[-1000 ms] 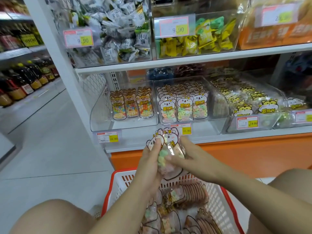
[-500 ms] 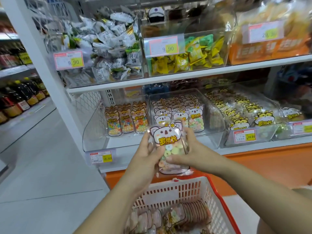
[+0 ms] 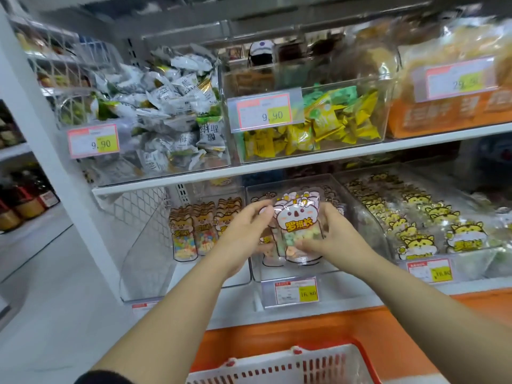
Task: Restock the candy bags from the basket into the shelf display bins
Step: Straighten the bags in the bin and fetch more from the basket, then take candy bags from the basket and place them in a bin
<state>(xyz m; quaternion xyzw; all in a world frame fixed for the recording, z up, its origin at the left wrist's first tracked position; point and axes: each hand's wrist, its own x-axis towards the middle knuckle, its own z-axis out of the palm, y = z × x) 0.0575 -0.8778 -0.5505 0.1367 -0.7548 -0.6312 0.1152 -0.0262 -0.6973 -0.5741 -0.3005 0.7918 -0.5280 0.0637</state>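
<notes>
A stack of clear candy bags point(image 3: 297, 225) with a white cartoon animal and pastel ring candies is held upright between both hands, inside the front of the middle clear bin point(image 3: 327, 268) on the lower shelf. My left hand point(image 3: 245, 234) grips the stack's left edge. My right hand point(image 3: 331, 238) grips its right side and bottom. More bags of the same kind stand behind the stack, mostly hidden. Only the white rim of the red basket point(image 3: 279, 367) shows at the bottom; its contents are out of view.
The left clear bin point(image 3: 144, 256) holds orange-topped candy bags point(image 3: 194, 231) at its back, with bare floor in front. The right bin holds yellow cartoon bags point(image 3: 415, 228). The upper shelf point(image 3: 304, 159) carries bins of wrapped sweets. An orange base panel point(image 3: 360, 325) runs below.
Both hands have lifted the stack of bags up from the basket and forward into the middle bin. The view rose, so the basket dropped almost out of frame.
</notes>
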